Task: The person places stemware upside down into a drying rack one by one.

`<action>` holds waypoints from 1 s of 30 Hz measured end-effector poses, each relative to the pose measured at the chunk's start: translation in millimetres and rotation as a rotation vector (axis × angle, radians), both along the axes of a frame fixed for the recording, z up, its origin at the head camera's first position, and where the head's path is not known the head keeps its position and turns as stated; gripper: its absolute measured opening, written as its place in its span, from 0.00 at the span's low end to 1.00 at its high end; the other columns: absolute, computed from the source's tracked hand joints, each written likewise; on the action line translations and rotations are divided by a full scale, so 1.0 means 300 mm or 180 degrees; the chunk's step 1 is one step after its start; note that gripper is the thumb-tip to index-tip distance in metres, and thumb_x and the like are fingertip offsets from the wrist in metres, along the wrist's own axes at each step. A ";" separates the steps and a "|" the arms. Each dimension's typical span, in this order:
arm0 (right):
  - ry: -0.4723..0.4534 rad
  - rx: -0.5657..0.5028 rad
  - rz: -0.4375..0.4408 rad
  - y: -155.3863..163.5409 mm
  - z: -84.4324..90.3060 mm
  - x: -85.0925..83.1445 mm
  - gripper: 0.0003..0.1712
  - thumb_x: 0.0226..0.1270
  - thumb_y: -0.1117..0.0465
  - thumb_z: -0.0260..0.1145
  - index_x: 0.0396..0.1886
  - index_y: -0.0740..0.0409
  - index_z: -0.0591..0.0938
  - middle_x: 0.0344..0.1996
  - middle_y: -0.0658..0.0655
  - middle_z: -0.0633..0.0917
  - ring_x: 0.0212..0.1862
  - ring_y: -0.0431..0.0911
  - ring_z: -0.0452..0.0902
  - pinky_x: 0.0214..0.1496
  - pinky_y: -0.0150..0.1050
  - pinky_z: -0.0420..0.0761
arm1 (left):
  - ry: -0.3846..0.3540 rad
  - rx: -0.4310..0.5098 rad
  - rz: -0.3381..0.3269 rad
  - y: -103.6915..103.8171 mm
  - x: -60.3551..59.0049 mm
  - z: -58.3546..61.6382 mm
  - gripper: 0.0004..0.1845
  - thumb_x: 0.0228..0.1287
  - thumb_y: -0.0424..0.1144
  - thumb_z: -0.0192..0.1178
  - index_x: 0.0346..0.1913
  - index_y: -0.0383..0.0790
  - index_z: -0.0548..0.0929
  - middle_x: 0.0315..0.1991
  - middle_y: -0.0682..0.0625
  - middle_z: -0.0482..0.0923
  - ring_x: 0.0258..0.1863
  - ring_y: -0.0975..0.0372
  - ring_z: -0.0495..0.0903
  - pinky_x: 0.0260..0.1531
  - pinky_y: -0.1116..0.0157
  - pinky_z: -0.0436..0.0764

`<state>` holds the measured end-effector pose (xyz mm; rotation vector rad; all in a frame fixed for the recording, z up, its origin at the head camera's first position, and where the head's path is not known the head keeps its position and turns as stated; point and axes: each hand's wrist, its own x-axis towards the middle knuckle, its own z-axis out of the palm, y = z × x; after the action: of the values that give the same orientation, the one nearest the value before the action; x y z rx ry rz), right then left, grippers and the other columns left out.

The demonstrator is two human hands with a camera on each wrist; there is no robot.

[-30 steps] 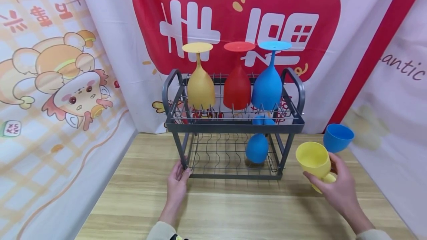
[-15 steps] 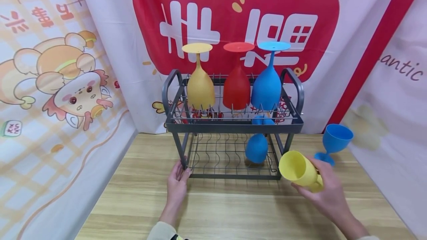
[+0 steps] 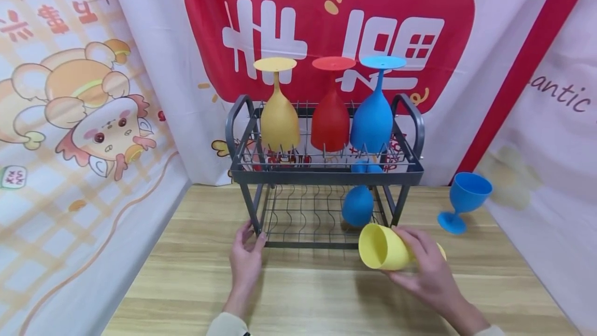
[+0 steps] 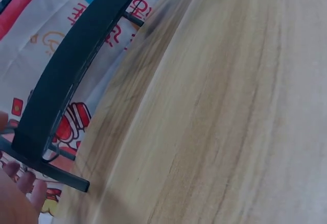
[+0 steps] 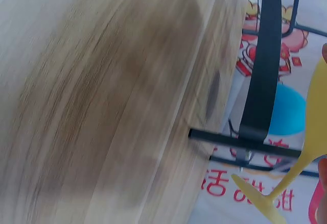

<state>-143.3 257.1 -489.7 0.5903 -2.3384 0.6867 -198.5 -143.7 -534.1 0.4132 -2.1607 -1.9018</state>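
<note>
My right hand [image 3: 431,276] grips a yellow goblet [image 3: 389,249] tipped on its side, its mouth facing left, by the lower shelf's front right corner. In the right wrist view the goblet [image 5: 316,117] shows its stem and foot, with only fingertips at the edge. My left hand [image 3: 245,263] holds the lower front left corner of a dark two-tier dish rack [image 3: 326,177], thumb in front. Yellow [image 3: 280,123], red [image 3: 330,123] and blue [image 3: 371,123] goblets stand upside down on its upper tier. Another blue goblet [image 3: 358,206] is upside down on the lower tier.
An upright blue goblet [image 3: 468,193] stands on the wooden table [image 3: 303,294] right of the rack. Printed cloth [image 3: 154,30] hangs behind and along both sides. The rack's raised handles [image 3: 421,128] flank its upper tier.
My right hand has carried the yellow goblet leftward and down towards the rack, tipping it onto its side. The upright blue goblet is now uncovered. My left hand stays at the rack corner.
</note>
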 end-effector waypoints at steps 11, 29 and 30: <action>0.0329 0.0379 0.0298 -0.120 0.032 -0.031 0.61 0.34 0.50 0.93 0.74 0.55 0.78 0.61 0.60 0.82 0.59 0.54 0.77 0.61 0.44 0.78 | 0.0675 -0.0420 0.0267 0.079 0.083 0.028 0.22 0.70 0.48 0.71 0.57 0.40 0.80 0.47 0.49 0.84 0.43 0.61 0.81 0.40 0.71 0.83; 0.0709 0.0866 0.0440 -0.318 0.044 -0.071 0.57 0.35 0.45 0.91 0.71 0.51 0.80 0.60 0.59 0.83 0.59 0.54 0.81 0.58 0.53 0.84 | 0.1204 0.0059 -0.2016 0.197 0.135 0.123 0.34 0.73 0.37 0.62 0.80 0.46 0.65 0.74 0.40 0.73 0.65 0.42 0.79 0.62 0.54 0.85; 0.0712 0.0867 0.0449 -0.324 0.041 -0.074 0.57 0.35 0.45 0.91 0.71 0.52 0.79 0.60 0.60 0.83 0.59 0.54 0.81 0.58 0.53 0.84 | 0.1179 0.0057 -0.2023 0.198 0.134 0.126 0.35 0.72 0.37 0.63 0.79 0.47 0.65 0.74 0.39 0.73 0.65 0.43 0.79 0.62 0.53 0.85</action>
<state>-165.4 159.8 -477.3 0.9113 -2.2084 0.3423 -158.2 -84.2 -496.5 -0.6567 -2.1628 -2.0669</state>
